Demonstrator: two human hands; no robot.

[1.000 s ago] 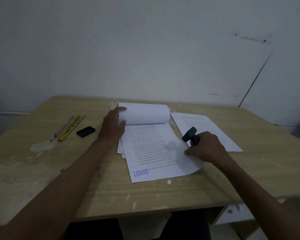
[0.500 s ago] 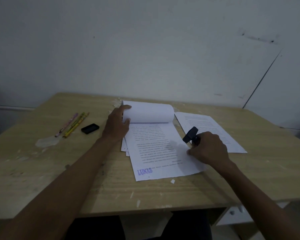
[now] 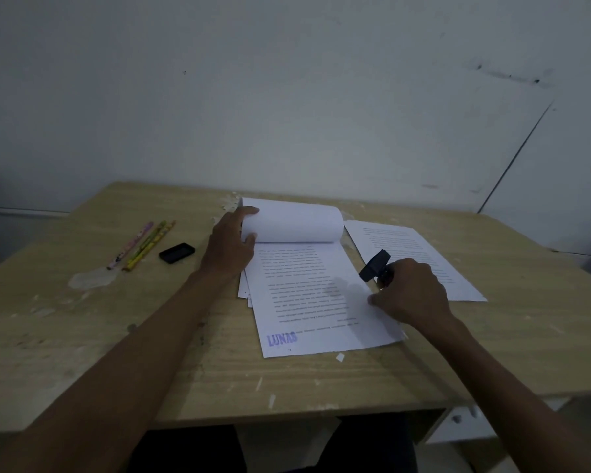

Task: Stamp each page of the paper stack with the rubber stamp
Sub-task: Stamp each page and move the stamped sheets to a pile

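A paper stack [image 3: 307,295] lies in the middle of the wooden desk [image 3: 82,336]. Its top page carries printed text and a blue "LUNAS" stamp mark [image 3: 282,339] near the front left corner. Several earlier pages are rolled back into a curl [image 3: 294,223] at the far end, and my left hand [image 3: 231,247] holds that curl with thumb and fingers round its left end. My right hand [image 3: 408,293] grips the black rubber stamp [image 3: 375,265], tilted up off the paper, while its fingertips rest on the top page's right edge.
A separate printed sheet [image 3: 413,257] lies to the right of the stack. Left of it sit a small black ink pad [image 3: 177,253] and three pencils [image 3: 140,245]. Paper scraps dot the desk, and a drawer [image 3: 458,418] shows below its front right edge.
Both hands keep their places and grips. Only the camera view has shifted slightly.
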